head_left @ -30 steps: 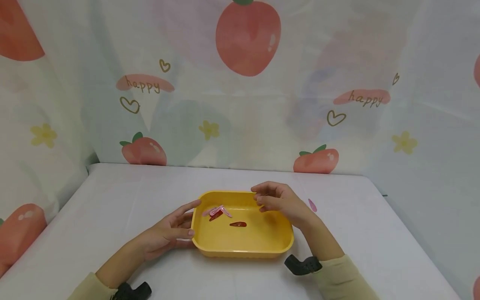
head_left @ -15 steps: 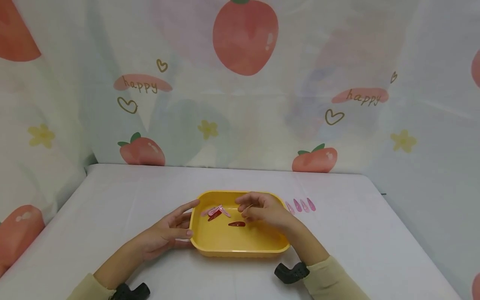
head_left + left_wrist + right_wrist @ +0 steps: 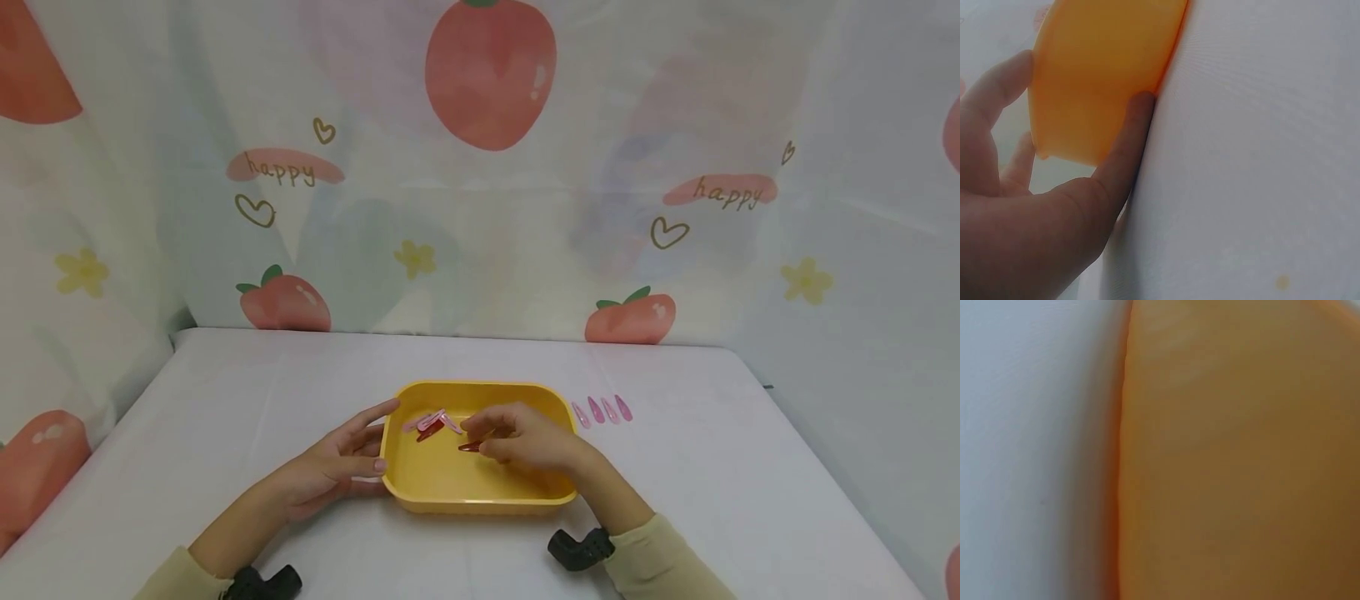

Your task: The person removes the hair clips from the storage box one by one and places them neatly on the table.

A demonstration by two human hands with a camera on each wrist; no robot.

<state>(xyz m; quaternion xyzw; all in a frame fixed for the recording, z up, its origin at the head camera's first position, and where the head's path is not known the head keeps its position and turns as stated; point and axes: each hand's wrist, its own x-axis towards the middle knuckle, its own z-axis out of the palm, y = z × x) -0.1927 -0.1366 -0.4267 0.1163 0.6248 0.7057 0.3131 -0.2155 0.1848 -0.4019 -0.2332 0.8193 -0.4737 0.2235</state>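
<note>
A yellow plastic tray (image 3: 487, 505) stands on the table. My left hand (image 3: 330, 467) rests against its left end, thumb and fingers spread along the outer wall; the left wrist view shows the thumb (image 3: 1138, 119) low on the wall. My right hand (image 3: 525, 437) reaches inside, thumb and forefinger apart, fingertips right at a dark red snap hair clip (image 3: 468, 447) on the tray floor. The thumb hides part of that clip. Left of it lies a small heap of pink hair clips (image 3: 450, 422) and a red hair clip (image 3: 429, 432).
Several pink hair clips (image 3: 609, 410) lie in a row on the white table (image 3: 675, 467), right of the tray. A patterned curtain (image 3: 480, 250) hangs behind. In the right wrist view the tray wall (image 3: 1222, 456) fills most of the picture.
My right hand has moved from the tray's far right rim leftward and down to the dark red clip, uncovering the row of pink clips. My left hand stays at the tray.
</note>
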